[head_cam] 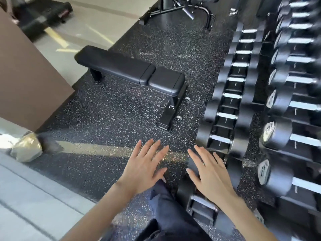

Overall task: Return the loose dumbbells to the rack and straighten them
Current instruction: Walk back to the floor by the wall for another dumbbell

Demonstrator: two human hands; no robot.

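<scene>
A two-tier dumbbell rack (257, 105) runs along the right, filled with several black dumbbells with chrome handles. The lower row (231, 100) sits nearer the floor, and the upper row (298, 80) is at the far right. My left hand (144, 164) hovers open, palm down, over the speckled rubber floor. My right hand (208, 169), with a ring on one finger, is spread open above the near end of the lower row, over a dumbbell (205, 200) whose handle shows below my wrist. Neither hand holds anything. The picture is blurred by motion.
A flat black bench (132, 70) stands on the floor ahead to the left. A second bench frame (182, 9) is farther back. A brown wall panel (26, 75), a crumpled shiny object (26, 146) and a treadmill (43, 13) are on the left.
</scene>
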